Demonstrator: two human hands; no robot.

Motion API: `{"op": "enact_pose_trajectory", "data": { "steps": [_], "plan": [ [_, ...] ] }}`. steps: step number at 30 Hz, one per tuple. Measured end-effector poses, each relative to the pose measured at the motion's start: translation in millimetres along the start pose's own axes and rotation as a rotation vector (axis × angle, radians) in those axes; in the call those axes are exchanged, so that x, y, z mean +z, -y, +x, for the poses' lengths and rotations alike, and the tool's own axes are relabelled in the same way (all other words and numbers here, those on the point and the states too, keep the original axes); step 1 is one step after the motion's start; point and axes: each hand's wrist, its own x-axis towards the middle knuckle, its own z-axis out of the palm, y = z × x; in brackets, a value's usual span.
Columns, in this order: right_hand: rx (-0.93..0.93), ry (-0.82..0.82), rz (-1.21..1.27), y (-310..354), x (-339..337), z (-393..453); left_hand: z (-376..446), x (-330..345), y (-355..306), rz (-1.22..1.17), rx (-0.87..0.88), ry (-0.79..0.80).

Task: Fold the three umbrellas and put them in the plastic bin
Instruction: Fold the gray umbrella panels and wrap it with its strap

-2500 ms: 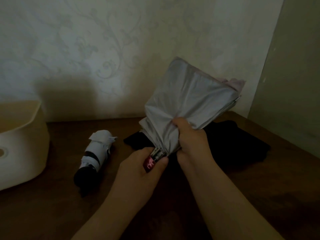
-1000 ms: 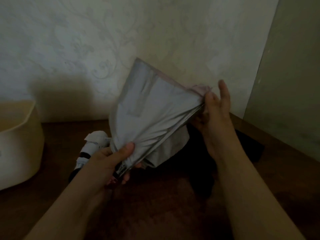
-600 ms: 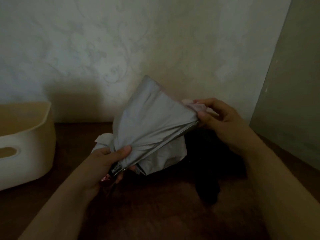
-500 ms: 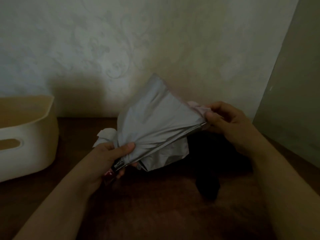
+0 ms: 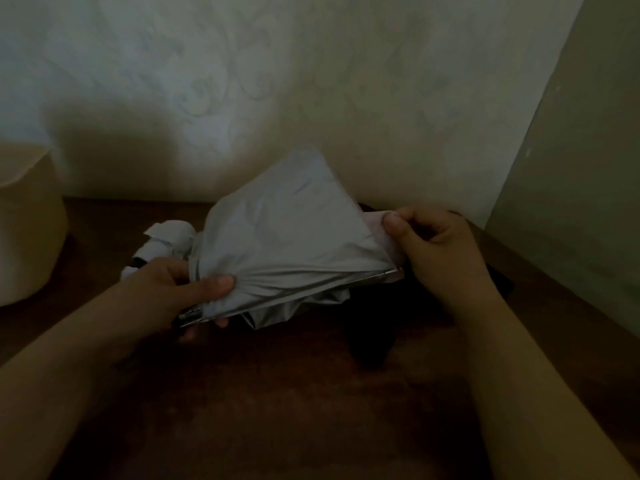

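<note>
Item, plastic bin (image 5: pixel 29 233): cream, at the far left edge of my view on the worktop (image 5: pixel 277 403); only its wall and rim show, so I cannot tell what is inside.

Item, grey umbrella (image 5: pixel 287 244): collapsed but loose, held above the worktop between both hands, its canopy bunched and fanned upward, metal ribs along the lower edge. My left hand (image 5: pixel 173 292) grips the gathered handle end, thumb over the fabric. My right hand (image 5: pixel 436 247) pinches the fabric edge at the tip end between thumb and curled fingers.

Item, white umbrella (image 5: pixel 162 240): rolled, lying on the worktop behind the left hand, partly hidden by the grey canopy.

Item, black umbrella (image 5: pixel 377 334): a dark mass on the worktop under and behind the grey one, outline hard to make out.

Labels, writing: none I can read in this dim light.

Surface, room: dark brown wood worktop against a pale wall (image 5: pixel 311 81) with a faint swirl pattern; a plain greenish panel (image 5: pixel 581 168) at right
</note>
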Motion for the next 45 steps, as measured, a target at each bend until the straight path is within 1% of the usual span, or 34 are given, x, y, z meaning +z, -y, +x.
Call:
{"op": "enact_pose_trajectory", "data": {
  "steps": [2,5,8,10,13,15,17,18,19,21,25,29,32,34,38,45],
  "plan": [
    [0.052,-0.039,-0.058,-1,0,2,-4,7,-1,-0.015,0.018,0.009],
    [0.132,-0.096,-0.064,-3,2,5,-6,14,-1,-0.086,0.086,0.009],
    [0.184,-0.096,-0.061,-3,3,5,-6,13,2,-0.067,0.116,-0.012],
    [0.188,-0.109,0.019,-2,0,5,-5,11,1,-0.079,0.111,-0.024],
    [0.2,-0.122,0.232,2,-7,7,-2,8,3,-0.107,0.12,-0.051],
    [0.163,-0.067,0.235,4,-10,6,0,5,5,-0.132,0.115,-0.066],
    [0.132,0.067,0.149,6,-10,2,1,2,7,-0.159,0.094,-0.056],
    [0.121,0.112,0.111,6,-9,1,1,1,7,-0.164,0.09,-0.048],
    [0.109,0.123,0.092,6,-7,0,1,1,8,-0.163,0.085,-0.04],
    [0.08,0.085,0.094,6,-4,0,1,2,7,-0.154,0.078,-0.03],
    [0.084,0.031,0.096,4,-1,0,0,5,3,-0.101,0.074,-0.048],
    [0.05,0.064,0.108,2,-3,-1,-1,6,1,-0.063,0.054,-0.071],
    [-0.027,0.063,0.041,3,-2,0,-4,6,-1,-0.133,0.052,-0.085],
    [-0.067,0.03,0.026,6,-4,1,-5,5,-2,-0.113,0.054,-0.059],
    [-0.104,0.043,0.014,4,-7,2,-7,7,-1,-0.075,0.042,0.027],
    [-0.156,-0.027,-0.002,1,-4,0,-5,9,-3,-0.127,0.001,0.02]
  ]
}}
